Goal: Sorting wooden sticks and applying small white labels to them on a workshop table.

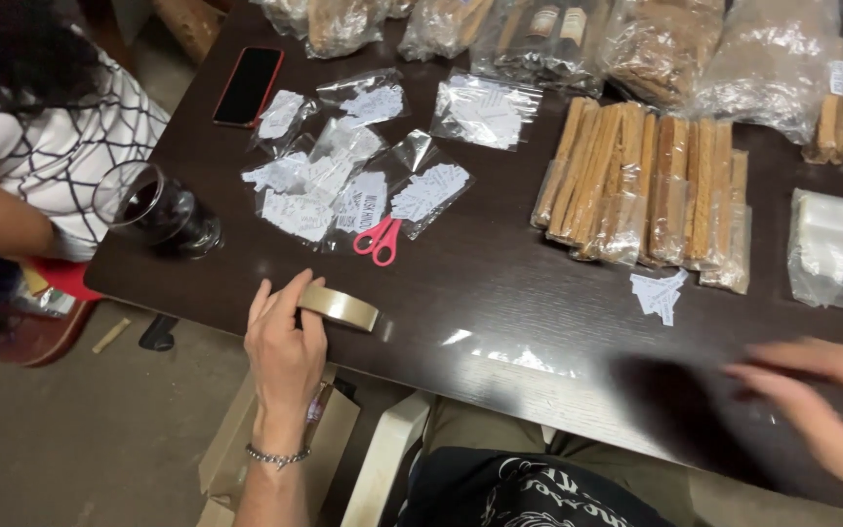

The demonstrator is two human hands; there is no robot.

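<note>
My left hand (285,346) grips a roll of clear tape (341,306) that lies flat near the front edge of the dark wooden table (500,283); a bead bracelet circles that wrist. My right hand (822,405) hovers blurred over the table's front right, fingers spread, holding nothing. Red-handled scissors (379,238) lie just beyond the tape, partly under small clear bags of white paper labels (343,185).
Wrapped bundles of brown sticks (646,185) lie in a row at centre right, more bags behind them. A stack of clear bags (836,249) sits far right. A dark glass (153,210) and a phone (248,85) are left. Another person sits at left.
</note>
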